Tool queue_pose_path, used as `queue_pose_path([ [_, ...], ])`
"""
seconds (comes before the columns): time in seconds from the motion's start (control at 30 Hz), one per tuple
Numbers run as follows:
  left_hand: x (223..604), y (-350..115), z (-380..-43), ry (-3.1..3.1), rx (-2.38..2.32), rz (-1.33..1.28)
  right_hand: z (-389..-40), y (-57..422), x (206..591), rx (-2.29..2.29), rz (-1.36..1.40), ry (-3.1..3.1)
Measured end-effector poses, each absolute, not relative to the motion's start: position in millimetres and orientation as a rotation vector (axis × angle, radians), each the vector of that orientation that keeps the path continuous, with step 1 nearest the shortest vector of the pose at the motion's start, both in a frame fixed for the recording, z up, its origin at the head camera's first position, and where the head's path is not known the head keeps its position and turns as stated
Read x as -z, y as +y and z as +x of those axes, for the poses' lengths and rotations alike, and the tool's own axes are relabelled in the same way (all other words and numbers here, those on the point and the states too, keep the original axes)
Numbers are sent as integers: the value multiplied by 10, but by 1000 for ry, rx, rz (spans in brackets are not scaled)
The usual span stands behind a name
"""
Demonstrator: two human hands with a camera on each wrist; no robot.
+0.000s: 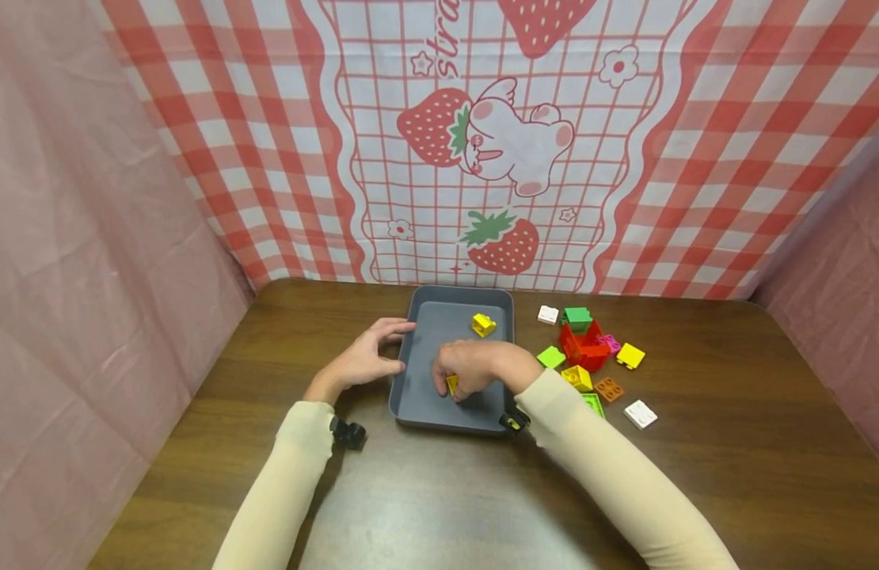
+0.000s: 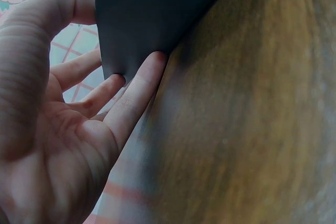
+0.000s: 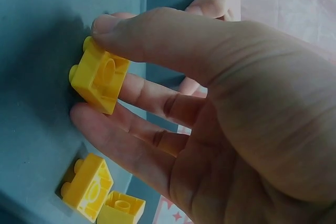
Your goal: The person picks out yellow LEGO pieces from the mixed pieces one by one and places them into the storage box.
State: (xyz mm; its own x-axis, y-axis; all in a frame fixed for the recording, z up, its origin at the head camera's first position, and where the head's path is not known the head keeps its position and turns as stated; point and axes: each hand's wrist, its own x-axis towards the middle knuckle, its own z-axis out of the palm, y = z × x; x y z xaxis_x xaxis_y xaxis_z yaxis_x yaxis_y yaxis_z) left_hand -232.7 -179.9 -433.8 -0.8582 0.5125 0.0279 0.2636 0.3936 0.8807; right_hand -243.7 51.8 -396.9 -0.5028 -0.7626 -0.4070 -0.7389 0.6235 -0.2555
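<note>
Yellow brick (image 3: pixel 100 77), held inside grey tray (image 1: pixel 425 400).
We list: right hand (image 1: pixel 478 366), thumb and fingers clamped on the brick; left hand (image 1: pixel 364 356), fingers apart, touching the tray's outer side wall.

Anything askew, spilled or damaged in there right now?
Nothing looks spilled or damaged. Slightly odd: the loose yellow bricks in the gray tray aren't studs up; the right wrist view shows their hollow undersides, as with the brick in the right hand.
</note>
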Motion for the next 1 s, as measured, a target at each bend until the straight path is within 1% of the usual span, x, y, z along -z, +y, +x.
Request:
queue_pose_path([
  [1.0, 4348, -1801, -2335, 2412, -1444, 687, -2425, 514, 3804, 84, -1089, 2319],
])
